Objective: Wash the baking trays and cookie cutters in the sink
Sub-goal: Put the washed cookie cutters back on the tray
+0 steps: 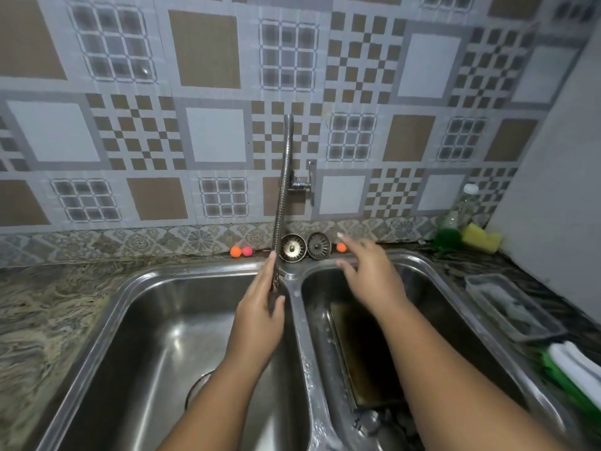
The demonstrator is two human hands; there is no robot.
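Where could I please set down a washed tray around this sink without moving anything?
The granite counter left of the left basin is bare. The left basin is mostly open, though the left hand grips the faucet hose at its right rim. Crowded: the right basin holds a baking tray, and a clear container sits on the right counter.

Left basin (156, 336) open, hose (283, 190) (dangling) over divider (297, 317), tray (364, 353) crowds right basin (426, 281)

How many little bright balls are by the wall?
3. An orange ball and a pink ball sit left of the faucet hose; a second orange ball, right of the strainers. Others may be hidden.
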